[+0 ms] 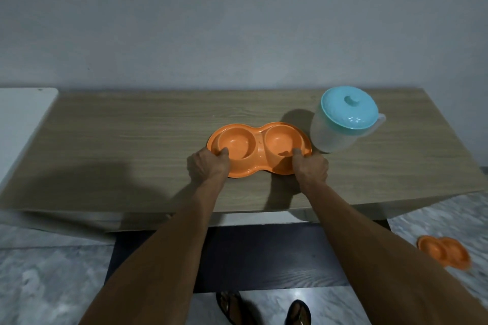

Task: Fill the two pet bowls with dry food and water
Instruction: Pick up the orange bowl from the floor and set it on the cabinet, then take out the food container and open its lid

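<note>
The double bowl (258, 149) (both cups empty) is gripped on the desk (118, 145) by the left hand (207, 165) and right hand (311, 166).

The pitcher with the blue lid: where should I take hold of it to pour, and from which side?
Take the pitcher by its handle, which juts from its far right side just under the blue lid. Come in with the right hand from the right; the orange double bowl crowds its left. The body looks wide and smooth, probably a poorer grip.

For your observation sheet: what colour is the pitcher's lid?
Light blue lid, clearest in the head view.
</note>
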A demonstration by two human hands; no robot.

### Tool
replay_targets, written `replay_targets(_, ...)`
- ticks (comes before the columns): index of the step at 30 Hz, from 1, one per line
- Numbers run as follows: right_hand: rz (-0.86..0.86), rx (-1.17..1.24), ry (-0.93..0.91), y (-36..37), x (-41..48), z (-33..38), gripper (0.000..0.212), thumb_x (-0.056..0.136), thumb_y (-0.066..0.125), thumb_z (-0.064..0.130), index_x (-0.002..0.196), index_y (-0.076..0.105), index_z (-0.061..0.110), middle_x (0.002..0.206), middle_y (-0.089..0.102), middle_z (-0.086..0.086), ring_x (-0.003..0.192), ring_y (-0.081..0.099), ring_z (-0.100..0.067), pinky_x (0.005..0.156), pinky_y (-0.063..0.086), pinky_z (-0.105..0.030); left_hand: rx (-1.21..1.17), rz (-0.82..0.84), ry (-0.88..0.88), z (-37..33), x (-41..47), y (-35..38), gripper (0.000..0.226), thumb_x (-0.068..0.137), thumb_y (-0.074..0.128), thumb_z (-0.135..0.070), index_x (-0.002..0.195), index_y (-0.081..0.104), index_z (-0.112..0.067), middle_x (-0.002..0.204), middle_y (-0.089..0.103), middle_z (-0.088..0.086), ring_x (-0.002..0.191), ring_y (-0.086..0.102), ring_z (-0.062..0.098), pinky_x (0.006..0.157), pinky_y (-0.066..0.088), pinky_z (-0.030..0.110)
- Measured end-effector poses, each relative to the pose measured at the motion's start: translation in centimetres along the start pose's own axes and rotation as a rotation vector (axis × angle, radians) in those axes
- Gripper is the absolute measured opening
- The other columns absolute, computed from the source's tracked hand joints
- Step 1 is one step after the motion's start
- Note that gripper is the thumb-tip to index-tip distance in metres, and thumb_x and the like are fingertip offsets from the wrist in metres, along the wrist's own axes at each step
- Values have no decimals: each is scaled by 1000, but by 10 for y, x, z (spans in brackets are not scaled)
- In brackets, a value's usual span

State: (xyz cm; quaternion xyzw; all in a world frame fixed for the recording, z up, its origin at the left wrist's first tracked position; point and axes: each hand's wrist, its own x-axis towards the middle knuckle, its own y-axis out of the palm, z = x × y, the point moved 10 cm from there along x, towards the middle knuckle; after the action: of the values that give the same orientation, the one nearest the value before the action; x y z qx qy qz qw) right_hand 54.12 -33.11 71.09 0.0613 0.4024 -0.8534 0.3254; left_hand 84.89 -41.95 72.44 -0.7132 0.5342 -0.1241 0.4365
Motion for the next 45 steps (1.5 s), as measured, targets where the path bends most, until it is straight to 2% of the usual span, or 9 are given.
replay_targets(8,15,25,-22,-2,-2,-2,55,91,56,50,125,56,6,125,56,-17,109,58,-34,86,46,-42,-38,49,23,-2,-4,-1,58,82,62,-59,105,69,-6,105,68,15,99,63,34,83,54,43)
replay_targets(14,12,40,-59,-13,-19,-8,58,95,50,49,132,51,5,131,53,-18,118,54,-35,96,45,-47,-122,46,-6,9,-16,-15,65,89,57,-54,128,56,-3,134,53,18,122,51,34,95,43,42)
replay_targets(21,35,79,-156,-27,-75,-20,55,97,49,40,137,49,2,140,49,-19,125,50,-38,100,41,-43,-251,-14,-7,47,-60,-61,59,95,55,-43,138,48,-4,146,39,15,132,41,32,103,35,36)
replay_targets(28,84,168,-168,-34,-148,-77,50,95,49,40,131,54,6,134,54,-16,116,55,-34,95,44,-43,-306,-73,63,120,-119,-99,51,97,51,-34,133,51,1,140,44,19,129,44,33,105,36,36)
replay_targets(31,105,138,-177,-30,-176,-107,47,94,50,38,124,59,4,127,58,-16,111,58,-34,93,45,-42,-312,-76,21,164,-132,-104,44,96,52,-34,117,60,4,131,54,22,127,48,35,106,39,38)
replay_targets(35,142,115,-171,-16,-201,-129,45,94,49,40,123,59,7,126,58,-11,107,59,-32,90,48,-42,-284,-60,-33,208,-140,-103,49,94,50,-42,115,63,0,130,57,21,119,53,37,99,46,46)
replay_targets(38,140,89,-191,6,-208,-139,42,93,48,42,118,61,10,122,61,-11,104,60,-31,92,49,-46,-263,-73,8,226,-132,-98,46,95,52,-40,117,64,-1,121,62,18,113,57,34,94,48,42)
replay_targets(42,128,53,-243,56,-199,-150,41,97,48,38,124,59,9,125,57,-10,109,58,-30,86,42,-37,-289,-20,80,247,-104,-63,38,97,51,-36,113,66,-6,113,65,13,106,59,28,87,47,37)
replay_targets(45,131,82,-310,105,-181,-160,37,95,48,39,119,61,13,120,61,-9,106,59,-28,92,49,-45,-343,5,187,251,-78,-25,36,98,50,-34,116,65,-7,113,65,11,104,58,23,83,42,30)
